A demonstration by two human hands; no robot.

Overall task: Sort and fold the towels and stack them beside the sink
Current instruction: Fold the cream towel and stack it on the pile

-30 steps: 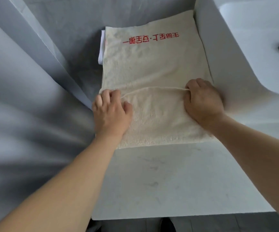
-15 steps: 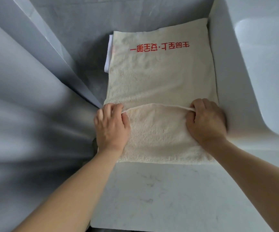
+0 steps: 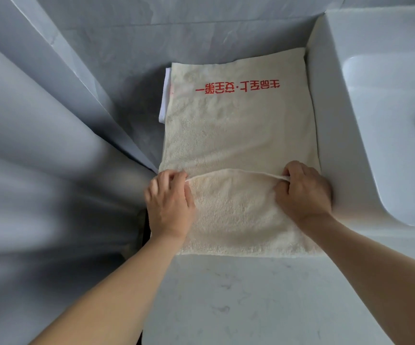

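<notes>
In the head view, a cream towel (image 3: 238, 135) with red lettering was seen spread flat on the pale worktop (image 3: 238, 300), its right edge just beside the raised wall of the sink (image 3: 375, 120). Its near part was doubled back over itself, and the folded-over hem was pinched at each end: by the left hand (image 3: 169, 205) at the towel's left edge, and by the right hand (image 3: 303, 190) near its right edge, fingers curled round the cloth. A white towel (image 3: 164, 95) was partly seen beneath the far left corner.
</notes>
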